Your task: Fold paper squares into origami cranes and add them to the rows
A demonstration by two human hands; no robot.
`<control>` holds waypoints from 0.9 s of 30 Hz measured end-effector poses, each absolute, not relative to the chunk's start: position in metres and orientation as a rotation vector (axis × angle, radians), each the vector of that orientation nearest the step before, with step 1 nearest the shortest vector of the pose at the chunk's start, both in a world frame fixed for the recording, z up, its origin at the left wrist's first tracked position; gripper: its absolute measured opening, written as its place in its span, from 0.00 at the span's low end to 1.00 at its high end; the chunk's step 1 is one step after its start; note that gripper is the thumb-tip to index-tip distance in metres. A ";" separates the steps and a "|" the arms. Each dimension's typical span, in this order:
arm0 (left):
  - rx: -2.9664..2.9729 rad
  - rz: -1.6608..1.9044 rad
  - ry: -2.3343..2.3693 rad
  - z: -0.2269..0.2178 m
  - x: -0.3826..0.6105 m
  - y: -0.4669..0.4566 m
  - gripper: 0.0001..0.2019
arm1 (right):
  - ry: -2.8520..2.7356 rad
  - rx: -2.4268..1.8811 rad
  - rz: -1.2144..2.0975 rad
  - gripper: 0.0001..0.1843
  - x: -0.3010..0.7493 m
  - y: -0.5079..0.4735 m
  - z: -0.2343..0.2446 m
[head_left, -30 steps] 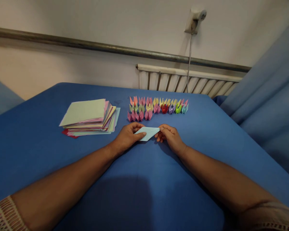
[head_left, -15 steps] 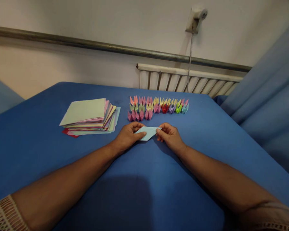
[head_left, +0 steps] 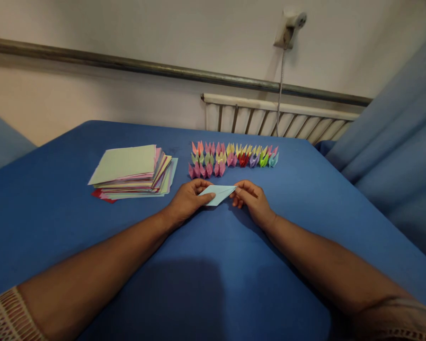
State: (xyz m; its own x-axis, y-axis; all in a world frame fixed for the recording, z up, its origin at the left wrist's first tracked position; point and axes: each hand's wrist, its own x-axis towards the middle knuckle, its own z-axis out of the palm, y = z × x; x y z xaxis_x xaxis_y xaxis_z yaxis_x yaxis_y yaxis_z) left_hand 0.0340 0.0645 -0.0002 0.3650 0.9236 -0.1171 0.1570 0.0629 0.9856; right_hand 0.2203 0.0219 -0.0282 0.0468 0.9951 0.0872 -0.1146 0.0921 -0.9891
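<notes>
A light blue folded paper [head_left: 218, 194], roughly diamond-shaped, is held between my two hands just above the blue cover. My left hand [head_left: 190, 199] grips its left side, thumb on top and fingers underneath. At the pointed right tip, my right hand [head_left: 251, 199] pinches the paper between thumb and fingers. A crease line runs toward that tip. Beyond my hands stand several folded paper cranes [head_left: 243, 160] in rows, in pink, yellow, green, red, purple and blue.
A thick stack of coloured paper sheets [head_left: 126, 166] lies to the left, pale green on top. Everything rests on a blue-covered table [head_left: 298, 203]. Behind it are a wall rail [head_left: 163, 69], a radiator [head_left: 248, 101] and a socket with a cord [head_left: 287, 31]. A blue curtain [head_left: 404, 156] hangs at right.
My right thumb has shifted slightly outward to the paper's right tip, uncovering more of the crease there. My left hand keeps its grip.
</notes>
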 end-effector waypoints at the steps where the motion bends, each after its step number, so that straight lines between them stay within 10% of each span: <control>1: 1.395 0.791 1.061 0.000 0.034 0.064 0.17 | -1.152 -1.084 1.150 0.13 0.220 0.022 -0.028; 27: 1.401 0.786 1.060 -0.001 0.034 0.065 0.15 | -1.169 -1.107 1.112 0.10 0.218 0.023 -0.028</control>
State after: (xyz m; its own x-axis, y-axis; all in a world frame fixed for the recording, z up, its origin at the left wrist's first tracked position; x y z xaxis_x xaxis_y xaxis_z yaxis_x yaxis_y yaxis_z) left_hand 0.0338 0.0652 -0.0012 0.3666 0.9231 -0.1162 0.1568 0.0618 0.9857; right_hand 0.2183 0.0233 -0.0280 0.0643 0.9918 0.1105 -0.0613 0.1144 -0.9915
